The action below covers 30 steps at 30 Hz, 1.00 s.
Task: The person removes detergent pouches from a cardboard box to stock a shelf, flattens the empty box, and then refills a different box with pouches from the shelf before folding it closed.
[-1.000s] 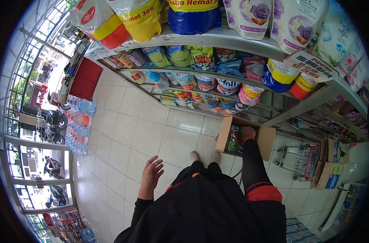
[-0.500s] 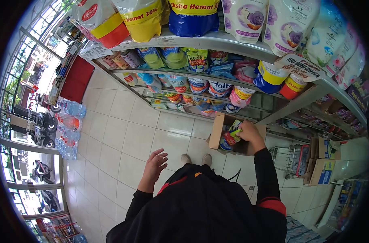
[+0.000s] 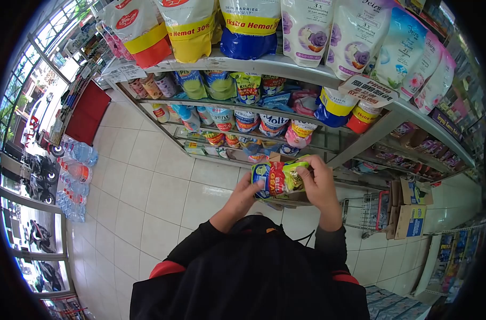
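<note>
A green, blue and red refill pouch (image 3: pixel 276 180) is stretched sideways in front of me between both hands. My left hand (image 3: pixel 243 194) grips its left end, thumb over the front. My right hand (image 3: pixel 321 184) pinches the right end, where the green packaging bunches under the fingers. Behind the pouch, mostly hidden by it, is the open cardboard box (image 3: pixel 275 157) on the floor.
Shelving ahead carries large pouches (image 3: pixel 248 26) on top and more refill packs (image 3: pixel 247 88) below. A shopping basket cart (image 3: pixel 372 210) and cardboard boxes (image 3: pixel 411 221) stand right. Bottled water packs (image 3: pixel 75 176) line the left by the window.
My right hand has lifted the pouch out of the cardboard box and brought it nearer. My left hand, empty before, has moved right and taken hold of the other end.
</note>
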{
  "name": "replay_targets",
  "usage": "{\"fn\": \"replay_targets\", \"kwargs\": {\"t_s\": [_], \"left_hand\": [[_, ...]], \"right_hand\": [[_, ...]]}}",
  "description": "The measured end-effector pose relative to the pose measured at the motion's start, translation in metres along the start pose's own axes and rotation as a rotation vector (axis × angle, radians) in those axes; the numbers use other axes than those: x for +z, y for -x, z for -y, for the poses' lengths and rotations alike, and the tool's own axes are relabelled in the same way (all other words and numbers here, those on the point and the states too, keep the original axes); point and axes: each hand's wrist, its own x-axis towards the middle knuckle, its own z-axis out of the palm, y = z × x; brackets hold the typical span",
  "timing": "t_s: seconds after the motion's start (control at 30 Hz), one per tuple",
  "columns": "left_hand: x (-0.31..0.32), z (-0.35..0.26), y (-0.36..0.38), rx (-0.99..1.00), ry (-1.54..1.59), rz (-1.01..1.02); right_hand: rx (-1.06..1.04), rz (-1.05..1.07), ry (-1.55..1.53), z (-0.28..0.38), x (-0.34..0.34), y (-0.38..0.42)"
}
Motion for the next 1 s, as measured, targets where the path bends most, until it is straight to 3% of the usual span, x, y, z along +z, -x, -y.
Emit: {"fn": "replay_targets", "kwargs": {"t_s": [0.2, 0.27, 0.43, 0.5, 0.6, 0.67, 0.8, 0.87, 0.9, 0.97, 1.0], "left_hand": [[0.004, -0.005, 0.006, 0.066, -0.075, -0.199], [0.001, -0.001, 0.006, 0.076, -0.047, -0.242], [0.001, -0.004, 0.009, 0.356, 0.022, -0.378], [0.005, -0.012, 0.013, 0.372, 0.021, -0.388], [0.009, -0.026, 0.020, 0.311, 0.052, -0.391], [0.012, -0.031, 0.022, 0.237, 0.093, -0.377], [0.014, -0.034, 0.024, 0.150, 0.148, -0.354], [0.013, -0.032, 0.025, 0.114, 0.169, -0.337], [0.014, -0.030, 0.024, 0.088, 0.180, -0.341], [0.014, -0.029, 0.024, 0.060, 0.191, -0.342], [0.011, -0.031, 0.024, 0.043, 0.182, -0.303]], "right_hand": [[-0.064, -0.112, 0.058, -0.001, 0.029, 0.008], [-0.169, -0.173, 0.140, 0.003, 0.035, 0.007], [-0.165, -0.275, 0.144, -0.001, 0.047, 0.006], [-0.163, -0.323, 0.129, -0.003, 0.051, 0.003], [-0.047, -0.349, 0.010, -0.001, 0.052, -0.003], [0.127, -0.205, 0.050, 0.006, 0.045, -0.008], [0.053, -0.148, 0.110, -0.016, 0.042, -0.005], [0.219, 0.041, -0.632, -0.017, 0.044, 0.000], [0.223, 0.041, -0.633, -0.019, 0.043, 0.003], [0.576, 0.228, -1.218, -0.028, 0.038, 0.011], [0.577, 0.227, -1.218, -0.035, 0.038, 0.014]]}}
